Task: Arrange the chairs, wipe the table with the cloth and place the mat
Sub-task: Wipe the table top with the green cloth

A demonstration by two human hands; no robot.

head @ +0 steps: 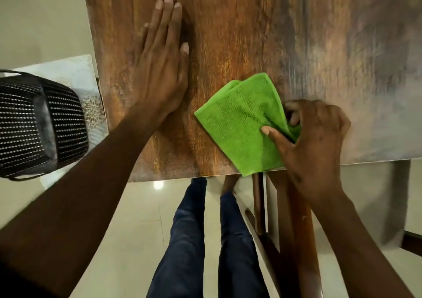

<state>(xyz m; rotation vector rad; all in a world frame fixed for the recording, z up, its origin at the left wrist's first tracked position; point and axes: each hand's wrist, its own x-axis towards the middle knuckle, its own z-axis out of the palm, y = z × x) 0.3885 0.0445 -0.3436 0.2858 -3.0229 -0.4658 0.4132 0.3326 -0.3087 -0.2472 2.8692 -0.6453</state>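
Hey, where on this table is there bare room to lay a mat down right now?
The widest bare patch is the far right of the table, beyond the green cloth and the right hand gripping it. A narrower strip runs between the flat left hand and the cloth. The near edge is crowded by both hands and the cloth.

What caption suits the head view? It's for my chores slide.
Right hand grips a green cloth at the wooden table edge while the left hand rests flat on it.

black woven basket (41, 124), pale tiled floor (137, 218)
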